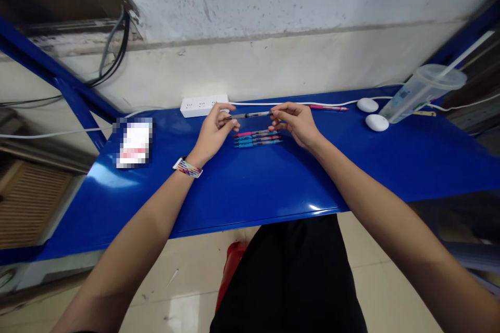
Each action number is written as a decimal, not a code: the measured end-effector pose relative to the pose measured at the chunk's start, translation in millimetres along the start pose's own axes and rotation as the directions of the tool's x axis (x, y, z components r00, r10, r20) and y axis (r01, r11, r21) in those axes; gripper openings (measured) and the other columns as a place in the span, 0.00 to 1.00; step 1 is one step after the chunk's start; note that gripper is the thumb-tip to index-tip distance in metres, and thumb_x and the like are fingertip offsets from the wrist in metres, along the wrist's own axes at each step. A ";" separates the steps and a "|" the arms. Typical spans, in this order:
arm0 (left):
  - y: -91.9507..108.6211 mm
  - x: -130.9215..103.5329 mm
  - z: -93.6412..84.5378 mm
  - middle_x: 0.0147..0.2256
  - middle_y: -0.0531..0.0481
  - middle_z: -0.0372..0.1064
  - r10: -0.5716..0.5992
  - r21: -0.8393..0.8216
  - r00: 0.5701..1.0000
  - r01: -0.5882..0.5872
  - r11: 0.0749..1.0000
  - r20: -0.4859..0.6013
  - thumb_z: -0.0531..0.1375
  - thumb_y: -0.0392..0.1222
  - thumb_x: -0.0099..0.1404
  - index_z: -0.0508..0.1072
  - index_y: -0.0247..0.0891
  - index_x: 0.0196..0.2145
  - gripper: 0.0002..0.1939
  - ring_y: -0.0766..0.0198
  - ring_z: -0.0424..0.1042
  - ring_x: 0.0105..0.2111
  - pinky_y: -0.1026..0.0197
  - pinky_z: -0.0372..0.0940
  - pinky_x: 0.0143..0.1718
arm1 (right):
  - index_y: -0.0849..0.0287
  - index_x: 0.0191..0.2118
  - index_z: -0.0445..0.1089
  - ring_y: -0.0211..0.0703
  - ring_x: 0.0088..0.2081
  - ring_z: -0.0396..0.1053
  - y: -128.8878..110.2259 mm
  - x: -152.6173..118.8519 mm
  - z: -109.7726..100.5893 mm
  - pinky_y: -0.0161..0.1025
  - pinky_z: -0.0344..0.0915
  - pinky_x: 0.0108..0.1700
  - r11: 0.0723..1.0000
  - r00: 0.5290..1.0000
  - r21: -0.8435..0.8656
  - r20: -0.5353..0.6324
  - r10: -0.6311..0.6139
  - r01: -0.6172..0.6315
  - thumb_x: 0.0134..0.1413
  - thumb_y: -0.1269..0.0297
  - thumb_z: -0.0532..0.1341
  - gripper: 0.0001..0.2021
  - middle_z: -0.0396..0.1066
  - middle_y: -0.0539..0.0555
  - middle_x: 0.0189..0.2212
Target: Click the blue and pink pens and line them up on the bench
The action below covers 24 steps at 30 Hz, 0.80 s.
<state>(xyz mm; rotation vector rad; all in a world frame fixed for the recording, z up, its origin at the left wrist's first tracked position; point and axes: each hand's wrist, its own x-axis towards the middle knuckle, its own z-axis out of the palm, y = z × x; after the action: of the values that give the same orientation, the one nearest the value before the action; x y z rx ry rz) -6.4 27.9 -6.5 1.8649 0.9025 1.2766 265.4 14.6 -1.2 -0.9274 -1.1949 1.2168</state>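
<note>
A dark, partly clear pen (255, 115) is held level above the blue table (250, 182). My left hand (216, 129) pinches its left end between thumb and fingers. At the pen's right end, the fingers of my right hand (295, 120) are closed on it. Just below the held pen, several pens (258, 139) lie side by side on the table, some with pink and some with blue parts. The fingertips of my right hand hang close over the right end of this row. A multicoloured band is around my left wrist.
Behind my left hand stands a white power strip (199, 106) with a white cable. A pink pen (328, 107) lies at the back right. Further right are two white rounded objects (377, 123) and a clear cup (420, 91) with a straw. A blurred white item (135, 143) lies left.
</note>
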 end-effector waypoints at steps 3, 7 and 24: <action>4.5 -0.6 -1.9 0.28 0.49 0.79 -0.018 0.108 1.000 0.019 0.994 -0.010 0.62 0.55 0.79 0.78 0.43 0.35 0.17 0.63 0.79 0.31 0.57 0.74 0.39 | 0.54 0.37 0.82 0.42 0.33 0.76 1.9 1.2 -2.6 0.45 0.83 0.41 1.000 1.000 0.007 0.016 -0.004 0.003 0.51 0.57 0.79 0.12 0.78 0.51 0.32; 6.4 -1.8 -4.0 0.17 0.52 0.68 -0.083 0.198 0.996 0.086 0.976 -0.022 0.55 0.60 0.83 0.74 0.42 0.24 0.31 0.66 0.69 0.21 0.59 0.68 0.30 | 0.55 0.37 0.83 0.41 0.32 0.76 1.5 1.4 -4.4 0.46 0.83 0.41 0.999 0.999 0.051 0.049 -0.008 0.005 0.50 0.58 0.79 0.11 0.78 0.51 0.32; -18.0 3.5 -10.6 0.38 0.45 0.85 -0.071 -0.017 0.974 0.069 0.997 -0.215 0.71 0.41 0.67 0.88 0.43 0.46 0.10 0.59 0.83 0.39 0.56 0.80 0.43 | 0.57 0.32 0.79 0.38 0.29 0.69 -3.9 8.0 -13.8 0.43 0.82 0.40 0.977 0.986 0.199 -0.134 0.098 -0.070 0.50 0.65 0.71 0.03 0.73 0.51 0.28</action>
<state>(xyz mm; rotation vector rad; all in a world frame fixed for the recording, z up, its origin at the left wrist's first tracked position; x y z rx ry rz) -18.3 41.8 -17.0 1.6938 1.0641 1.4564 279.3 23.1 1.5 -0.9095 -0.9135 1.2866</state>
